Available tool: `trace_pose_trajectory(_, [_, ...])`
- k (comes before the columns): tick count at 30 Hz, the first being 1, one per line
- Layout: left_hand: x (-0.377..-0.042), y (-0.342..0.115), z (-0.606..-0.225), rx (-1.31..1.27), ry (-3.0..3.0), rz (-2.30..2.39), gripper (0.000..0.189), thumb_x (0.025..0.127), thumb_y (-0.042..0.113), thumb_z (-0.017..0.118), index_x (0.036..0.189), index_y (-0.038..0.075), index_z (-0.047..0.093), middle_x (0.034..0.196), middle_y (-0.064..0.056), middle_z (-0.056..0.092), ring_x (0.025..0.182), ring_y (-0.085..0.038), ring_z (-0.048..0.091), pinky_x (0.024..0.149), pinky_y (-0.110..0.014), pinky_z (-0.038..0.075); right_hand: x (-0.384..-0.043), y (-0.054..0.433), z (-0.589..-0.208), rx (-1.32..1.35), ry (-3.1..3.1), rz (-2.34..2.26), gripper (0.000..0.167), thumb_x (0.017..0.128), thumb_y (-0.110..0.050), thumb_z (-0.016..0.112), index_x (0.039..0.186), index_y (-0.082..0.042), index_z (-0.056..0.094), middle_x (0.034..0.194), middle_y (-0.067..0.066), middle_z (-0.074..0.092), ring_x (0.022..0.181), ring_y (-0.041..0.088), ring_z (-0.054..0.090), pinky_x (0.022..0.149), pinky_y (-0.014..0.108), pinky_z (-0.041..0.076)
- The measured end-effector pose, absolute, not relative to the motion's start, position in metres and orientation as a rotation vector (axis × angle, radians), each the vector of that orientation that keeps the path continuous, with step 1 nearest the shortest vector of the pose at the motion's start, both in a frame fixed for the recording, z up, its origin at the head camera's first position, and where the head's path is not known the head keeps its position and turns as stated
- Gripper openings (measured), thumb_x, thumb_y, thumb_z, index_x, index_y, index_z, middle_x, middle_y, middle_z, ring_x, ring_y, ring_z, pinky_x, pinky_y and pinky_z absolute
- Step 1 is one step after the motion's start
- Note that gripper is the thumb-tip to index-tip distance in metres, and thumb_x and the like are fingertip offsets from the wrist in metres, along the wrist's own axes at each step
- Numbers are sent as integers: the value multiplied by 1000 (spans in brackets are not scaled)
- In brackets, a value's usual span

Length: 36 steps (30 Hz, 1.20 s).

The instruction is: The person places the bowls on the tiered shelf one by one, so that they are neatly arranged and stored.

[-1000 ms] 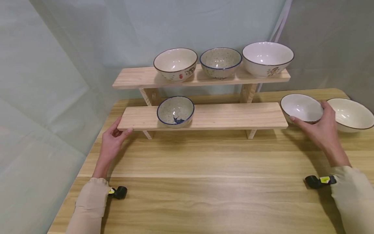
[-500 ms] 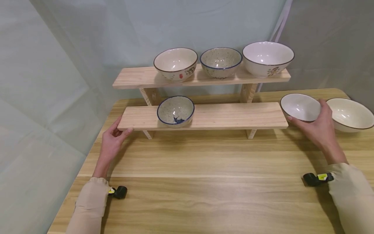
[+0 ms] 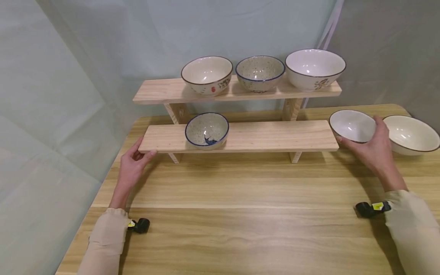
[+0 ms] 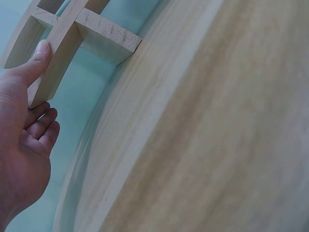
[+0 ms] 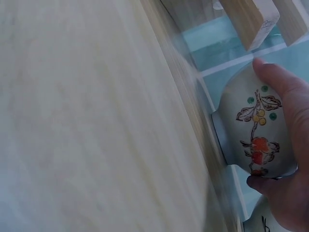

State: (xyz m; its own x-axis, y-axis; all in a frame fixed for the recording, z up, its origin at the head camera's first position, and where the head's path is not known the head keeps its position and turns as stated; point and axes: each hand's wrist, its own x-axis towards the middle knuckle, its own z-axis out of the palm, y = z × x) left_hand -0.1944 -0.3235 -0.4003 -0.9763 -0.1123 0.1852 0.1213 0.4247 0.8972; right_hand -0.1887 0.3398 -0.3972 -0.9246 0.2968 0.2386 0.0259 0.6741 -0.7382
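My left hand (image 3: 130, 166) grips the left end of the lower board of a two-tier wooden shelf (image 3: 275, 137). Its thumb lies along the front edge, and the other fingers curl underneath, as the left wrist view shows. At the shelf's right end, my right hand (image 3: 374, 152) holds a white, dark-rimmed bowl (image 3: 352, 124) between thumb and fingers. In the right wrist view, painted red fruit and leaves mark this bowl's side (image 5: 258, 130), and its foot is at the tabletop. A speckled bowl (image 3: 206, 128) with a blue rim and blue motif sits left of centre on the lower board.
On the upper board (image 3: 158, 91) stand a cream bowl (image 3: 207, 72), a speckled blue-rimmed bowl (image 3: 260, 72) and a larger white bowl (image 3: 314, 68). Another cream bowl (image 3: 412, 133) is on the table (image 3: 240, 214), right of my right hand. Pale cloth hangs behind.
My right hand has shifted slightly left, its thumb drawing nearer the shelf's end, with the bowl edging left a little. My left hand and the shelf have stayed put.
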Motion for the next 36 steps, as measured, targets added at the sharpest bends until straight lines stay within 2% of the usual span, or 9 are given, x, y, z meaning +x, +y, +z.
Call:
trace_pose_trajectory(6, [-195, -324, -401, -7, -2448, -1600, 72, 100, 14, 71, 161, 5, 34, 157, -24, 41, 132, -21, 51, 91, -9, 46, -187, 339, -398, -275, -2533, 1111, 103, 87, -30, 82, 162, 2, 19, 155, 35, 31, 134, 53, 36, 112, 60, 32])
trace_pose_trajectory(11, [-196, -325, -402, 0, -2441, -1607, 71, 100, 13, 71, 161, 5, 34, 157, -25, 40, 132, -19, 51, 91, -9, 45, -182, 339, -400, -264, -2526, 1077, 97, 85, -30, 84, 160, -1, 30, 149, 32, 40, 128, 49, 43, 97, 41, 40])
trace_pose_trajectory(15, [-196, -324, -401, 6, -2443, -1601, 71, 100, 14, 71, 161, 5, 34, 157, -25, 41, 133, -21, 50, 91, -9, 45, -178, 340, -402, -232, -2517, 1039, 87, 84, -29, 85, 153, -1, 41, 143, 30, 45, 123, 48, 45, 83, 29, 35])
trace_pose_trajectory(19, [-195, -323, -401, 5, -2448, -1589, 72, 100, 16, 72, 161, 5, 34, 157, -25, 40, 133, -21, 51, 92, -9, 45, -173, 340, -403, -229, -2516, 1000, 83, 83, -29, 85, 149, 1, 44, 141, 30, 48, 121, 47, 46, 80, 24, 32])
trace_pose_trajectory(22, [-195, -323, -401, 0, -2447, -1589, 73, 100, 17, 72, 161, 4, 34, 157, -27, 39, 134, -21, 51, 92, -9, 45, -169, 338, -403, -258, -2533, 982, 88, 83, -32, 84, 153, 1, 41, 145, 30, 47, 124, 48, 46, 87, 29, 36])
trace_pose_trajectory(25, [-194, -324, -401, -8, -2445, -1593, 73, 101, 17, 71, 161, 4, 33, 157, -28, 39, 133, -22, 51, 91, -9, 46, -166, 337, -403, -281, -2545, 997, 96, 84, -33, 84, 159, 0, 34, 153, 30, 41, 131, 48, 43, 102, 44, 40])
trace_pose_trajectory(29, [-194, -324, -402, -12, -2449, -1582, 72, 101, 19, 71, 161, 4, 34, 156, -28, 41, 131, -19, 53, 90, -9, 46, -162, 337, -404, -290, -2540, 1031, 103, 84, -33, 84, 164, -2, 26, 162, 26, 33, 140, 49, 37, 112, 59, 34])
trace_pose_trajectory(36, [-194, -324, -402, -19, -2444, -1592, 72, 101, 19, 71, 161, 5, 34, 155, -27, 43, 129, -15, 53, 91, -9, 46, -154, 336, -405, -306, -2532, 1070, 106, 85, -35, 83, 164, -2, 21, 167, 22, 20, 150, 43, 25, 119, 57, 25])
